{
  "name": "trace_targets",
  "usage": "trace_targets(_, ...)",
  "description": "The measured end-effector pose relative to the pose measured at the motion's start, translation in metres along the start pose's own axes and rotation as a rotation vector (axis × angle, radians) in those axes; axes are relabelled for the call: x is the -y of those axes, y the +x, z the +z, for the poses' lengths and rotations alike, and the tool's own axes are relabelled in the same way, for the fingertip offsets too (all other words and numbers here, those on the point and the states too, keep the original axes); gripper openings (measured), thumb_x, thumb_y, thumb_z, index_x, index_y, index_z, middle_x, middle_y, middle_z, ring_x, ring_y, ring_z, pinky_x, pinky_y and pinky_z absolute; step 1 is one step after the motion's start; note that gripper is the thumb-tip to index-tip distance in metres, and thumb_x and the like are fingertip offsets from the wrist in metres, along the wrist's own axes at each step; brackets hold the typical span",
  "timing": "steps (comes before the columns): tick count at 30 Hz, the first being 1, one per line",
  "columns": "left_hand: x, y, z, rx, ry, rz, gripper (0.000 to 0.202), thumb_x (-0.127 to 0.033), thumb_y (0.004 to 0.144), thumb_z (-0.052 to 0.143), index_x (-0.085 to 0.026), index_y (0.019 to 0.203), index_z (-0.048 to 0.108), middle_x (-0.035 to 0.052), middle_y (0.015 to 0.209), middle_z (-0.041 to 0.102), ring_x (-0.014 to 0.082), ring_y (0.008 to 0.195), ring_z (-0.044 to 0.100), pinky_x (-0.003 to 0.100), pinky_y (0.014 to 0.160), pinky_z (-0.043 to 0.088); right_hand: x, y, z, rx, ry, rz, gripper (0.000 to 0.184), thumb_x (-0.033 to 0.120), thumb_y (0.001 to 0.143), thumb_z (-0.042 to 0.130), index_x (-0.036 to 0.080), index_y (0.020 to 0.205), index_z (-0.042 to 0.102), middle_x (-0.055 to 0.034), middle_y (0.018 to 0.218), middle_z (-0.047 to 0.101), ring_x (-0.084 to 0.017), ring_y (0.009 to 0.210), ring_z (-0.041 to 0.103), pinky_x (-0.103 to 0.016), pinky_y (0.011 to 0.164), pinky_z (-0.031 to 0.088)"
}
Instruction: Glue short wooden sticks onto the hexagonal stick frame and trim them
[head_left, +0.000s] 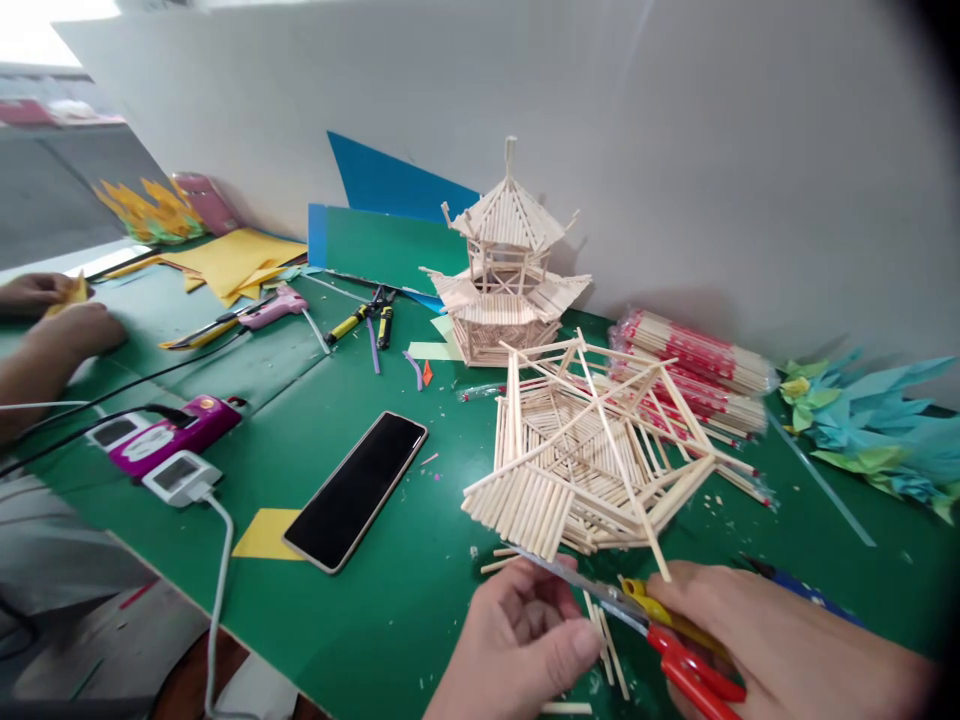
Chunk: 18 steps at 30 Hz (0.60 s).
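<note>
My right hand (742,620) grips a pair of scissors (600,592) with red and yellow handles. Its blades reach left, under the front edge of a wooden stick frame (570,440). My left hand (525,640) is just below the blades, with fingers curled near the scissor tips; whatever lies between them is hidden. The frame is many-sided, with a row of sticks (525,500) laid side by side on its front slope and long sticks crossing over the top. Loose sticks (609,640) lie between my hands.
Behind the frame stands a finished-looking stick pagoda (510,290). Wrapped stick bundles (690,360) and blue paper leaves (877,430) lie right. Leftward are a phone (358,490), pliers (364,318), a pink glue gun (274,308), a purple power strip (176,435) with cables, and another person's hands (67,320).
</note>
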<state>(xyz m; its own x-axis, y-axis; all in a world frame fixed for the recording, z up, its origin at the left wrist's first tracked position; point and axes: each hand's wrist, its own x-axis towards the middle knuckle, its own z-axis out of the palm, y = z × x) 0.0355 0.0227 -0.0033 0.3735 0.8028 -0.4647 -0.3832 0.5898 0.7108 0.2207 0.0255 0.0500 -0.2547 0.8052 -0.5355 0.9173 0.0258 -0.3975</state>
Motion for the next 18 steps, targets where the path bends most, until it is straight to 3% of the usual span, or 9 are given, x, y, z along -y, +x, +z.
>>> trace_targets(4,0.017,0.008,-0.005,0.170,-0.006,-0.089,0.081,-0.042,0.042,0.081,-0.012,0.110,0.049,0.0054,0.084,0.058,0.0141,0.072,0.053,0.026,0.064,0.040,-0.002,0.001,-0.005,0.020,0.114,-0.031,0.014,0.033,0.062,0.057,0.020,0.065,0.054,-0.0011,0.058,0.060,-0.016,0.049,0.054,-0.023,0.045,0.035)
trace_targets(6,0.024,0.013,-0.004,0.276,-0.006,-0.123,0.078,-0.041,0.046,0.080,-0.014,0.113,0.048,0.0098,0.102,0.055,0.0218,0.090,0.053,0.034,0.076,0.040,-0.001,0.001,-0.008,0.038,0.156,-0.043,0.016,0.035,0.060,0.057,0.020,0.066,0.056,-0.0021,0.059,0.061,-0.017,0.051,0.056,-0.024,0.047,0.037)
trace_targets(9,0.028,0.019,0.008,0.491,-0.069,-0.161,0.068,-0.036,0.053,0.078,-0.018,0.113,0.051,0.0099,0.111,0.054,0.0272,0.101,0.051,0.040,0.083,0.039,0.009,0.002,-0.013,0.097,0.196,-0.052,0.022,0.037,0.059,0.058,0.020,0.072,0.058,-0.0037,0.065,0.064,-0.020,0.057,0.059,-0.025,0.049,0.041)
trace_targets(14,0.023,0.015,0.035,0.527,-0.130,-0.164,0.031,-0.028,0.082,0.053,-0.016,0.111,0.051,0.0082,0.113,0.054,0.0216,0.094,0.056,0.042,0.077,0.047,0.028,0.001,-0.020,0.124,0.215,-0.056,0.022,0.038,0.062,0.055,0.022,0.076,0.060,-0.0023,0.070,0.066,-0.020,0.060,0.061,-0.025,0.052,0.043)
trace_targets(18,0.020,0.008,0.044,0.498,-0.171,-0.169,0.029,-0.027,0.084,0.050,-0.016,0.111,0.051,0.0080,0.112,0.055,0.0204,0.091,0.057,0.040,0.075,0.048,0.033,0.003,-0.023,0.131,0.201,-0.067,0.018,0.034,0.061,0.053,0.022,0.072,0.061,-0.0016,0.071,0.066,-0.020,0.061,0.060,-0.025,0.054,0.043)
